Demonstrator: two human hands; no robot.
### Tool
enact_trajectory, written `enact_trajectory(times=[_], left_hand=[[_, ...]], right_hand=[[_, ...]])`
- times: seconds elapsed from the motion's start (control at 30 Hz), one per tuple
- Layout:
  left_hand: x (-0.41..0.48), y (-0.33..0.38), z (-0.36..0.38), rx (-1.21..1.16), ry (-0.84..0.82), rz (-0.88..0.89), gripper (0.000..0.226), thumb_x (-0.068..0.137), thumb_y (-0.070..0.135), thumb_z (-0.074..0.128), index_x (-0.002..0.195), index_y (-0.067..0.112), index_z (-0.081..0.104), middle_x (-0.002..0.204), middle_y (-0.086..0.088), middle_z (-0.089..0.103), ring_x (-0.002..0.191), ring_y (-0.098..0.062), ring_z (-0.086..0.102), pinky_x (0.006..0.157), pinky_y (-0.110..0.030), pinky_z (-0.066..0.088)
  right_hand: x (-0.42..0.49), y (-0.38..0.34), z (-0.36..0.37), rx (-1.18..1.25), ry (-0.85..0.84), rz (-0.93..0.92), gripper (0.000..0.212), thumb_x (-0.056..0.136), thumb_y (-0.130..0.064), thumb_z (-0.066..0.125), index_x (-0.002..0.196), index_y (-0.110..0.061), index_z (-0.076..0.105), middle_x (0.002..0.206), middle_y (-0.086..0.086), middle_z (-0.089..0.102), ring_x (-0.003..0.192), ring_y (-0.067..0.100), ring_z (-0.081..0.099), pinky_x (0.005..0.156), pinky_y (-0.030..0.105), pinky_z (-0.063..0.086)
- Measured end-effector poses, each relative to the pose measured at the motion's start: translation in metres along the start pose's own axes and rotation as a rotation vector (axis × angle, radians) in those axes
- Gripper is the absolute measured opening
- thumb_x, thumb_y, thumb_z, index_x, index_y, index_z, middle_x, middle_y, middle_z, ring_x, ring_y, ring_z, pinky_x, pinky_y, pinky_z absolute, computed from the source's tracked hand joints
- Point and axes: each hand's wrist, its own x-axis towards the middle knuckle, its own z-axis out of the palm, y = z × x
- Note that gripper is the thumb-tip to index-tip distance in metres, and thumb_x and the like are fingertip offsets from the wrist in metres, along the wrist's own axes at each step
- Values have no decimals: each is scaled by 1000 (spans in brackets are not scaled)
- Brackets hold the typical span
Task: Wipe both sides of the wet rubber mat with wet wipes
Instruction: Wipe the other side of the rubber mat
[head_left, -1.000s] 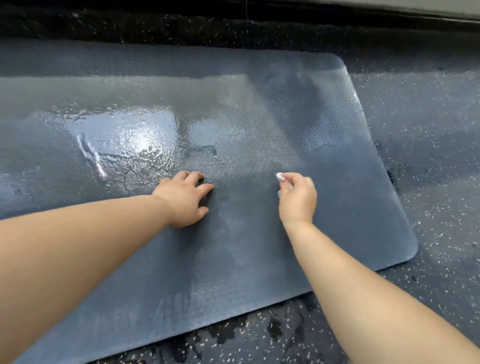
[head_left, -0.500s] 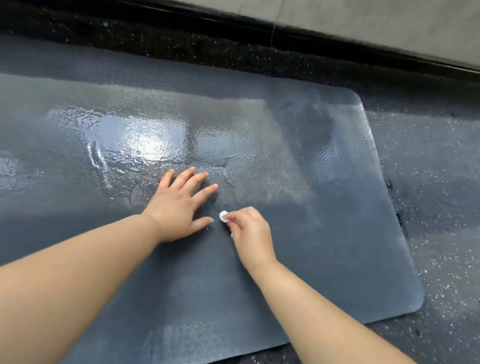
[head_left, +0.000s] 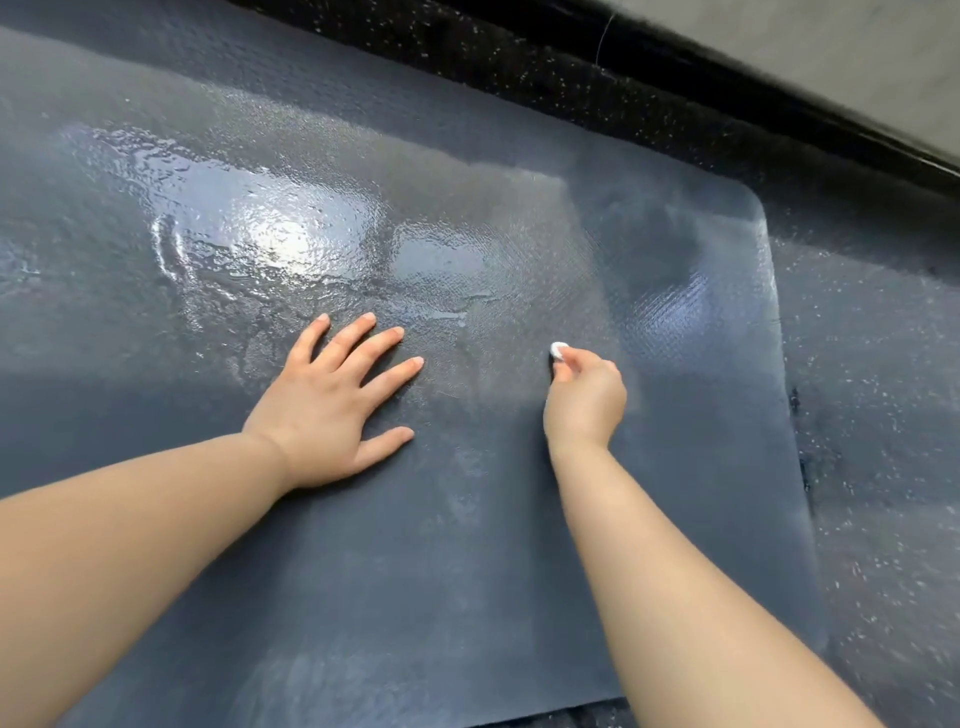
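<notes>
A large dark grey rubber mat (head_left: 675, 467) lies flat on the floor, glossy with water across its far left part. My left hand (head_left: 332, 410) presses flat on the mat with fingers spread, just below the wet patch. My right hand (head_left: 584, 400) is curled around a small white wet wipe (head_left: 558, 351), only a bit of which shows at the fingertips, and holds it down on the mat to the right of my left hand.
Black speckled floor (head_left: 872, 415) surrounds the mat on the right and far side. A black baseboard (head_left: 779, 104) and a grey wall (head_left: 857, 47) run along the upper right. The mat's right edge and rounded far corner are visible.
My right hand with the wipe has slid right, away from my left hand. My left hand stays pressed flat on the mat. The camera has moved closer.
</notes>
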Motion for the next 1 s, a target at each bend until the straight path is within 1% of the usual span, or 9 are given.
enact_trajectory(times=[0.1, 0.2, 0.3, 0.4, 0.5, 0.67, 0.77, 0.83, 1.0], left_hand=[[0, 0, 0, -19, 34, -4, 78, 80, 64, 31, 135, 13, 53, 140, -12, 49, 131, -35, 42, 107, -60, 28], [-1, 0, 1, -30, 51, -11, 85, 78, 65, 33, 133, 3, 52, 139, -12, 50, 131, -33, 43, 107, -58, 29], [-3, -1, 1, -36, 37, -26, 87, 77, 67, 32, 133, 3, 52, 139, -13, 49, 132, -33, 43, 108, -56, 28], [-2, -1, 0, -32, 26, -25, 88, 77, 68, 31, 132, 3, 52, 139, -14, 49, 132, -33, 42, 109, -56, 27], [-2, -1, -1, -35, 31, -27, 87, 76, 67, 32, 130, 2, 54, 136, -14, 52, 130, -34, 45, 107, -57, 30], [-1, -1, 4, -54, 74, -20, 85, 76, 66, 36, 128, 1, 56, 133, -15, 54, 128, -34, 46, 107, -57, 31], [-1, -2, 5, -75, 112, -29, 80, 75, 64, 39, 120, 1, 61, 127, -16, 57, 125, -35, 48, 108, -54, 29], [-1, -2, 7, -88, 137, -31, 77, 75, 62, 40, 117, 1, 62, 123, -17, 58, 124, -36, 50, 108, -52, 24], [-2, -3, 8, -84, 138, -27, 76, 76, 63, 41, 118, 3, 62, 123, -15, 59, 123, -35, 51, 108, -52, 23]], right_hand=[[-46, -25, 20, 6, -221, -285, 20, 89, -12, 59, 103, -18, 72, 103, 6, 63, 95, 20, 60, 81, 10, 33], [-60, -38, 20, 119, -460, -421, 15, 85, -10, 66, 97, -11, 74, 89, 5, 63, 82, 17, 63, 86, 25, 47], [-16, -37, 1, 151, -275, -367, 10, 84, -17, 68, 90, -15, 75, 75, 4, 65, 69, 14, 59, 75, 27, 47], [50, -24, -22, 95, -43, -129, 17, 89, -20, 60, 98, -10, 71, 98, 21, 65, 84, 27, 61, 87, 34, 48], [78, -13, -19, 25, 3, 77, 22, 93, -21, 53, 107, -10, 67, 111, 17, 63, 100, 29, 60, 89, 28, 43], [7, -46, 31, 10, -12, -164, 22, 89, -9, 55, 104, -13, 71, 110, 14, 61, 100, 30, 57, 88, 26, 35], [-48, -65, 49, 19, -224, -505, 16, 85, -9, 62, 96, -12, 73, 97, 12, 65, 91, 25, 60, 84, 23, 37], [-49, -67, 47, 45, -350, -592, 14, 84, -12, 65, 95, -12, 74, 94, 10, 67, 89, 22, 62, 85, 22, 40], [47, -65, 9, 136, -65, -232, 16, 89, -22, 61, 98, -14, 72, 87, 15, 70, 88, 27, 65, 88, 34, 48]])
